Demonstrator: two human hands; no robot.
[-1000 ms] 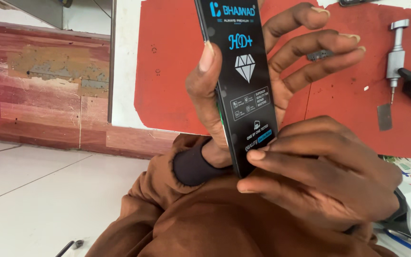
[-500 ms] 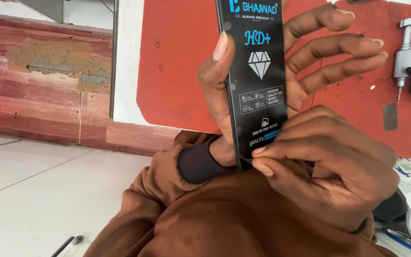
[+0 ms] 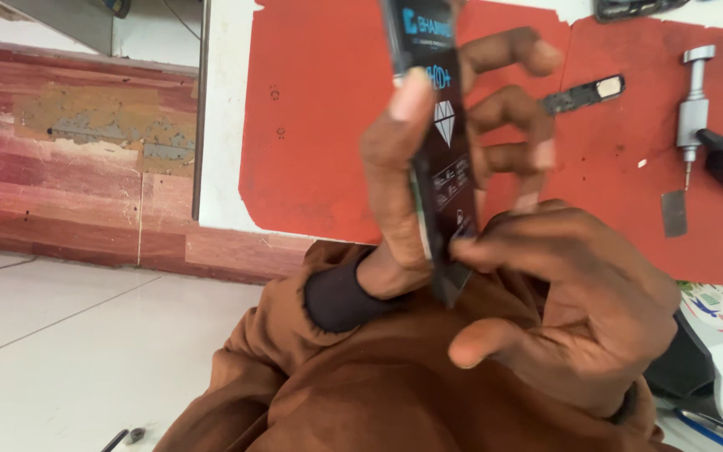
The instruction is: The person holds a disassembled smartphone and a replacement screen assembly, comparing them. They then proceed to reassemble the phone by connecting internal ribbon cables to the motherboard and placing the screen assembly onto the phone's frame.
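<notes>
The left hand [image 3: 428, 167] is rising upright from a brown sleeve, its thumb pressing the near edge of a slim black package [image 3: 441, 159] while its fingers [image 3: 512, 105] are curling around the far side, gripping it nearly edge-on above the lap. The right hand [image 3: 579, 310] is pinching the package's lower end with thumb and forefinger, its other fingers loosely curled. Behind them, on the red mat [image 3: 320, 117] covering the tabletop, a silver screwdriver [image 3: 693, 100], a small metal blade [image 3: 674, 213] and a dark flat part [image 3: 583, 94] are lying well apart.
</notes>
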